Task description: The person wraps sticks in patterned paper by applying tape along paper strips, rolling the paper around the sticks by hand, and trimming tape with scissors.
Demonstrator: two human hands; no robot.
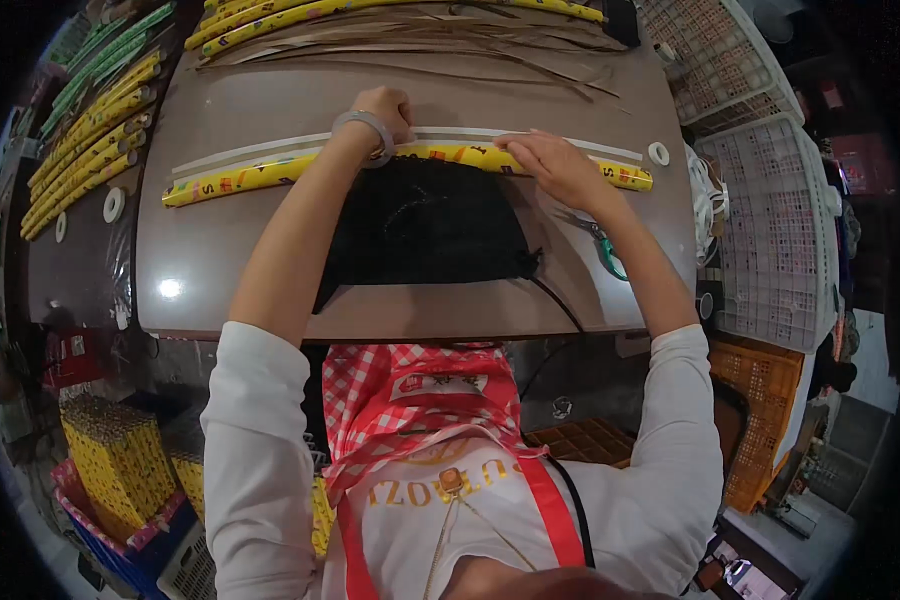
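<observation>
A long yellow printed roll (260, 178) lies across the table, with a pale strip (250, 152) running along its far side. My left hand (384, 108) is closed at the strip, left of the roll's middle. Its fingers curl away from view, so what they hold is hidden; a band circles the wrist. Right of the middle, my right hand (558, 168) reaches over the roll, fingers closed on its far edge by the strip. A black cloth-like piece (425, 225) lies on the near side of the roll, between my forearms.
Green-handled scissors (608, 252) lie below my right hand. A white tape ring (658, 153) sits near the roll's right end. Brown strips (420, 50) and more yellow rolls (300, 28) lie at the back. Yellow rolls (95, 150) are stacked left; white crates (765, 230) stand right.
</observation>
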